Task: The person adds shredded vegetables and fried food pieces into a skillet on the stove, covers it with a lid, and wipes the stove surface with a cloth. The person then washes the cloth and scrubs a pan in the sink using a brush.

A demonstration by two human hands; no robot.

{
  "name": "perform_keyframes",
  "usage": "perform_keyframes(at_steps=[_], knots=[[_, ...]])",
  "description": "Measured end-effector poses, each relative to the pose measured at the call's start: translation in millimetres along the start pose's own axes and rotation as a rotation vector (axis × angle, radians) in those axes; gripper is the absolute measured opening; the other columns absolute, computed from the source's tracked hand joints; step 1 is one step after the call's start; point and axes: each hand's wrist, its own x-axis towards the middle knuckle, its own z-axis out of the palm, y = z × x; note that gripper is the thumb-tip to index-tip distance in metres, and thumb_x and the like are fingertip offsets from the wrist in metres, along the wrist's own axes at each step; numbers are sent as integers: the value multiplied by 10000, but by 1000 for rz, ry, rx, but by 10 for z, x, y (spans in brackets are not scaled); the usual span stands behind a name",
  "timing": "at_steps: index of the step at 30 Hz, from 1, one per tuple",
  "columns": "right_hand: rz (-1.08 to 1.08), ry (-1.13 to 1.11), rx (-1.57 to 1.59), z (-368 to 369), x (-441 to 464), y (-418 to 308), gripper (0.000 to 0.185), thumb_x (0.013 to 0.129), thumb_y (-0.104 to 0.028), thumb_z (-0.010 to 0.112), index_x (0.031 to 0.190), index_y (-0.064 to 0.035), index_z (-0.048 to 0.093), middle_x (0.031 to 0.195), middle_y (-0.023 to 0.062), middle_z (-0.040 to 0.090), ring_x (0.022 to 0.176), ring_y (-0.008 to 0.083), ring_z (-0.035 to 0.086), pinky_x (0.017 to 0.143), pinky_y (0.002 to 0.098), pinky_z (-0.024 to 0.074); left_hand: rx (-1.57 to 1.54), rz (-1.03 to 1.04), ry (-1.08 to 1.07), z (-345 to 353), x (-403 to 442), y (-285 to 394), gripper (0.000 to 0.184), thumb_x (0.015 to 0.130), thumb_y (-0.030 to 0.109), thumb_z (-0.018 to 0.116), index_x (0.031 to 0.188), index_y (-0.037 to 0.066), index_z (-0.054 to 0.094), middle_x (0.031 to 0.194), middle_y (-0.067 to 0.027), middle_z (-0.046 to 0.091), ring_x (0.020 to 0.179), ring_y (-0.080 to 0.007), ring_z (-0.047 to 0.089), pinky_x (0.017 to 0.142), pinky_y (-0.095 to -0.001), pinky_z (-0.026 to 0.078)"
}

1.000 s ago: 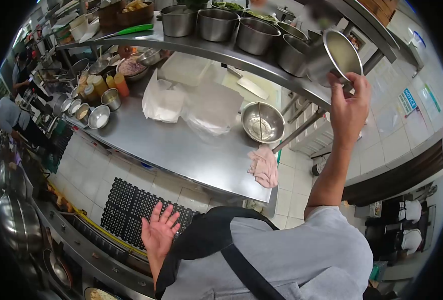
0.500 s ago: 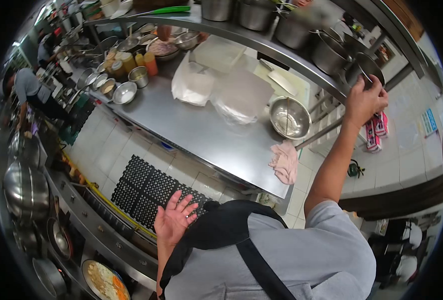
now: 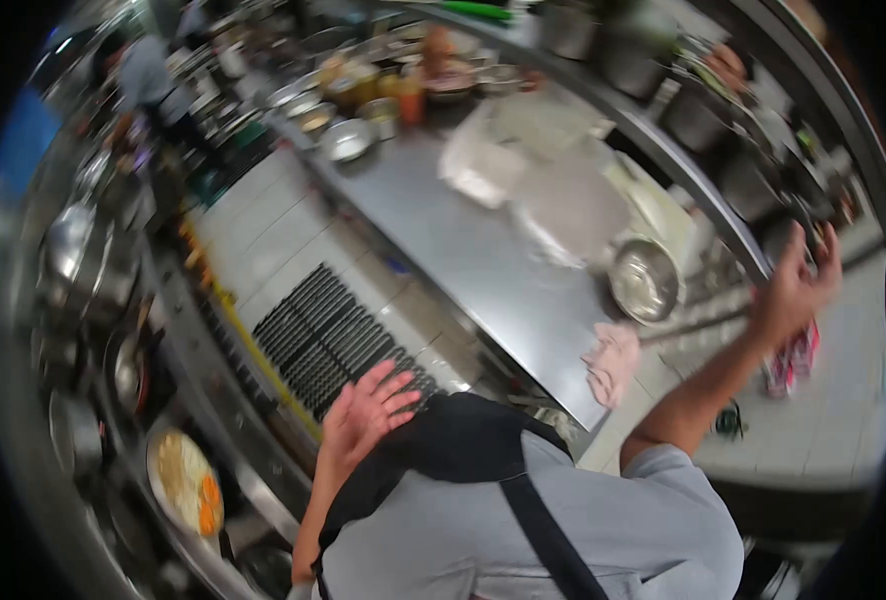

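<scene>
My right hand point(image 3: 799, 290) is raised at the end of the overhead shelf with its fingers apart and nothing visible in them. Closest to it are the steel pots on that shelf, among them a dark pot point(image 3: 751, 188); blur hides whether a fingertip touches the endmost one. Low in front of my body, my left hand point(image 3: 368, 412) hangs palm up with fingers spread, holding nothing. Below the shelf, a steel bowl point(image 3: 645, 282) sits on the steel table point(image 3: 443, 250), and a pink cloth point(image 3: 611, 365) lies at the table's near corner.
Plastic bags point(image 3: 573, 210) and bowls with sauce bottles point(image 3: 409, 100) stand farther along the table. On the left stove is a pan of food point(image 3: 185, 482) with white and orange parts. A black floor mat point(image 3: 328, 340) lies between. Another person point(image 3: 148, 80) works far left.
My right hand has let go of the rim of the pot at the shelf's end, and its fingers have spread. The whole view has turned left and blurred. My left hand stays open.
</scene>
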Motion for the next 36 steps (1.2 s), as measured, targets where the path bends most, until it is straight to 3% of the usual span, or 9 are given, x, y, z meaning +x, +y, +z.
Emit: perform_keyframes(at_steps=[2,5,8,12,16,20,28,32,36], knots=[[272,-345,651,22,-47,-36,378,1026,-166,633,1369,-15,581,1398,127,587,1274,238,564,1026,332,463,30,-7,21,120,-31,97,751,1013,538,524,1580,87,323,1543,-170,444,1350,-324,514,1103,-458,442],[430,-1001,1277,508,-420,-74,530,1077,-356,486,1486,-22,452,1569,163,440,1374,261,489,1105,375,353,115,59,98,92,-183,73,692,1037,480,512,1580,92,330,1524,-129,474,1322,-266,541,1088,-436,453],[97,-1588,1175,1016,-1040,-879,485,1007,-293,617,1392,-5,552,1378,121,597,1174,202,570,1009,331,425,174,181,238,73,-519,-55,613,1061,437,507,1558,102,379,1490,-90,502,1274,-214,559,1042,-388,466],[-196,-2013,1048,1360,-2025,-1978,442,989,-195,640,1375,12,580,1361,109,607,1105,204,577,1017,340,439,172,344,627,249,-1153,-403,536,1063,426,529,1506,131,459,1449,-63,526,1231,-173,569,986,-350,472],[-641,-2088,1032,1299,-2735,-2995,444,998,-190,641,1390,8,577,1356,98,609,1073,196,576,1005,330,448,84,571,899,465,-1900,-831,520,1062,432,531,1483,131,487,1430,-60,546,1212,-172,586,965,-346,476],[-606,-2237,1242,884,-2968,-3577,414,1005,-161,634,1373,23,588,1340,104,619,1082,187,578,987,333,456,56,769,1070,654,-2617,-1244,520,1061,421,523,1488,127,483,1437,-70,545,1221,-198,595,978,-367,480],[-765,-2281,1172,13,-3201,-4097,443,998,-166,664,1355,80,575,1349,155,627,1247,232,578,1081,345,419,-135,1169,1378,476,-4525,-1860,494,1038,362,576,1424,56,535,1348,-125,622,1142,-246,665,936,-391,556],[-847,-2331,1105,-406,-3546,-4361,435,989,-149,667,1344,87,579,1339,177,632,1215,234,602,1048,354,455,-196,1242,1718,409,-5882,-2176,449,980,361,656,1324,78,599,1236,-106,685,1035,-238,701,862,-374,570],[-926,-2331,894,-512,-4142,-4409,399,988,-154,659,1306,80,600,1221,148,684,1097,218,645,959,341,501,-306,1203,2220,76,-7580,-2506,273,966,289,663,1157,94,666,1054,-41,710,842,-137,671,720,-305,551]])
